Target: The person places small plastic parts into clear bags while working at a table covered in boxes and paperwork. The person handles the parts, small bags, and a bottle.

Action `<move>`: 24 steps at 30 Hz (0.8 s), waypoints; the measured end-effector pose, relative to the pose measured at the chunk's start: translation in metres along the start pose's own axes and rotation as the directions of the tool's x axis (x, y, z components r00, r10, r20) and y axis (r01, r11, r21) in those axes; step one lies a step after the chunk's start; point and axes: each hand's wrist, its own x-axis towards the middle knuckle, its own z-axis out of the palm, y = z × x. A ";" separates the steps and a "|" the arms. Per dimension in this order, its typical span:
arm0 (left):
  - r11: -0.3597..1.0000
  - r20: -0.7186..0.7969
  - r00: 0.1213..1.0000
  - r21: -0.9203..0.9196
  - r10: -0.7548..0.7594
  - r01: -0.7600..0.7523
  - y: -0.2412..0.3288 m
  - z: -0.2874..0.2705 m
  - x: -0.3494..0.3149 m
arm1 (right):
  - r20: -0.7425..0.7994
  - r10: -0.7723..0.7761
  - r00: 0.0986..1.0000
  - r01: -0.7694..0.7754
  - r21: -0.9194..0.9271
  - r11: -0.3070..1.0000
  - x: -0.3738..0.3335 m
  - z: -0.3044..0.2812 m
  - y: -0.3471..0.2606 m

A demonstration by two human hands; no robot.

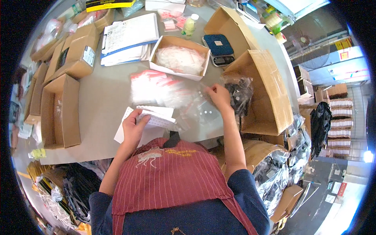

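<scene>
My left hand [134,127] is closed on folded white printed sheets [156,113], low over the near edge of the table. Further right, my right hand [219,96] is pinched at the upper edge of a clear plastic bag [204,105] with white dots on it. Just beyond that hand, a clear bag of black items [239,94] lies at the mouth of an open cardboard box [266,94]. Between my hands and a white carton [180,74] spreads a pile of clear zip bags with red edges [156,86]. What the black items are is not clear.
More clear bags fill the white carton. Behind it stand a small bottle [190,25] and a stack of papers on a clipboard [129,35]. A digital scale [218,49] sits right of the carton. Open cardboard boxes [60,111] line the left side.
</scene>
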 end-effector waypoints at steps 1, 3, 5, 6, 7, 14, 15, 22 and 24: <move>1.000 -0.013 1.000 0.000 -0.003 0.003 0.001 0.000 -0.001 | -0.069 -0.038 0.997 0.045 0.096 0.994 -0.005 0.002 -0.003; 1.000 -0.001 1.000 0.016 0.000 0.000 0.004 0.000 -0.002 | -0.128 -0.076 0.989 0.100 0.190 0.977 -0.023 0.004 -0.017; 0.999 -0.015 1.000 0.038 -0.013 0.014 0.004 0.002 -0.004 | -0.173 -0.363 0.915 0.402 0.355 0.844 -0.059 0.000 -0.055; 0.998 -0.012 1.000 0.055 -0.017 0.018 0.003 0.003 -0.004 | -0.174 -0.462 0.870 0.492 0.384 0.781 -0.072 0.003 -0.069; 0.999 -0.018 1.000 0.047 -0.012 0.013 0.003 0.006 -0.004 | -0.184 -0.552 0.813 0.574 0.409 0.709 -0.082 0.005 -0.083; 0.994 0.075 0.997 0.101 0.021 -0.028 0.005 0.008 -0.006 | -0.224 -0.793 0.567 0.819 0.259 0.512 -0.106 0.017 -0.134; 0.987 0.072 0.997 0.154 0.031 -0.042 0.015 0.011 -0.009 | -0.230 -0.794 0.563 0.821 0.263 0.506 -0.106 0.018 -0.136; 0.966 0.088 0.995 0.250 0.050 -0.071 0.024 0.017 -0.010 | -0.284 -0.807 0.518 0.855 0.141 0.499 -0.108 0.025 -0.131; 0.991 0.064 0.996 0.111 0.063 -0.070 0.008 0.014 -0.008 | -0.285 -0.826 0.485 0.874 0.164 0.457 -0.110 0.022 -0.129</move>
